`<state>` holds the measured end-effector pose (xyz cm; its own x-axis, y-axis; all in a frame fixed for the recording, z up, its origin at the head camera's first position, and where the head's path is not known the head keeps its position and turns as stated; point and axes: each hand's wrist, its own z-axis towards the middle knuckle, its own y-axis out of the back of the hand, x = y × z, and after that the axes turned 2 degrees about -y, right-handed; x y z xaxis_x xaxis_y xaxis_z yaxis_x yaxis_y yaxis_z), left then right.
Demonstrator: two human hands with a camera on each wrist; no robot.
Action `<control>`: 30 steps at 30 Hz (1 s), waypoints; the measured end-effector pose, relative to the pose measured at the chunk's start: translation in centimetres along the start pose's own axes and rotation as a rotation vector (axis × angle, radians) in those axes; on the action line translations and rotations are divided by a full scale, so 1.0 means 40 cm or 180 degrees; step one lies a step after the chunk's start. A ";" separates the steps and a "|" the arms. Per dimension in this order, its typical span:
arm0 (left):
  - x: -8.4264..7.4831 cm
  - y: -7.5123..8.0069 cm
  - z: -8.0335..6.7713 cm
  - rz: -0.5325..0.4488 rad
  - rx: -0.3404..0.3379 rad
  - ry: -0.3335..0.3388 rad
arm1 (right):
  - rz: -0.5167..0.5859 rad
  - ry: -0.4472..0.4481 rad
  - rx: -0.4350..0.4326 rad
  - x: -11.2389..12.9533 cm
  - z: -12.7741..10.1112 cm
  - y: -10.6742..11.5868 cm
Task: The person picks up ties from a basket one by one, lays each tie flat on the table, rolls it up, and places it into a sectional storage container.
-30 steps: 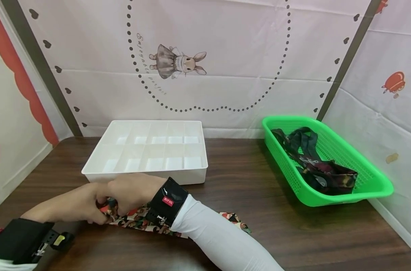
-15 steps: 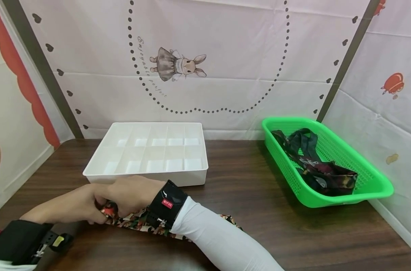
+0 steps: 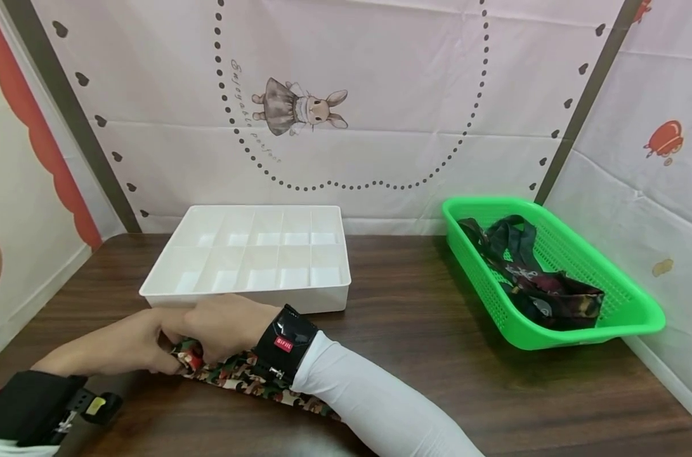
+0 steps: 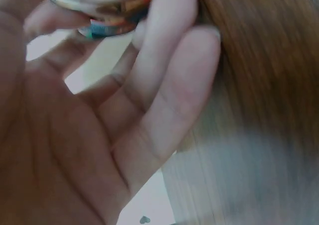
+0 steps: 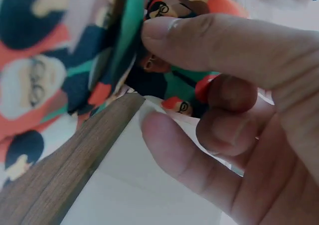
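Observation:
A long cloth strip (image 3: 237, 376), printed with small faces in red, green, black and cream, lies bunched at its left end between my two hands. My left hand (image 3: 120, 346) pinches that bunched end with the thumb and curled fingers; in the left wrist view the folded cloth (image 4: 114, 8) shows at the fingertips. My right hand (image 3: 228, 322) grips the same end from the other side, its thumb pressing the cloth (image 5: 50, 75) in the right wrist view. The strip trails right under my right wrist, and its far end is hidden behind the white sleeve (image 3: 380, 400).
Just behind my hands stands a white divided box (image 3: 240, 301) with rows of compartments. A green basket (image 3: 620, 317) at the right holds dark crumpled fabric pieces (image 3: 545, 285). Printed cloth walls (image 3: 403, 95) close off the back and sides of the brown wooden table (image 3: 494, 400).
The trailing end of the cloth strip has been drawn leftward and has gone out of sight behind the right sleeve. Both hands stay in nearly the same place.

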<state>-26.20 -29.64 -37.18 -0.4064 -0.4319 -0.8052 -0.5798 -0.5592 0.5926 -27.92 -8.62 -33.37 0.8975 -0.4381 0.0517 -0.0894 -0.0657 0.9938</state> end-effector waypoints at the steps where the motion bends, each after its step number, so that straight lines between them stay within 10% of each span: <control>1: -0.002 0.000 0.001 0.0024 -0.0029 0.0009 | -0.0028 0.0029 -0.0006 0.000 0.001 0.000; 9: -0.019 -0.011 0.012 0.0285 -0.0117 0.0340 | -0.0178 0.0027 0.0236 0.007 -0.001 0.003; 19: -0.001 0.009 -0.002 0.0112 0.0001 -0.0020 | -0.0044 0.0052 -0.0010 -0.005 -0.001 -0.001; 30: -0.016 -0.009 0.001 0.0110 -0.0079 0.0407 | -0.0072 -0.0043 0.0154 0.009 0.001 0.005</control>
<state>-25.77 -29.14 -36.89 -0.3314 -0.5370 -0.7758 -0.5486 -0.5592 0.6215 -27.64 -8.82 -33.17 0.8936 -0.4481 0.0275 -0.0901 -0.1190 0.9888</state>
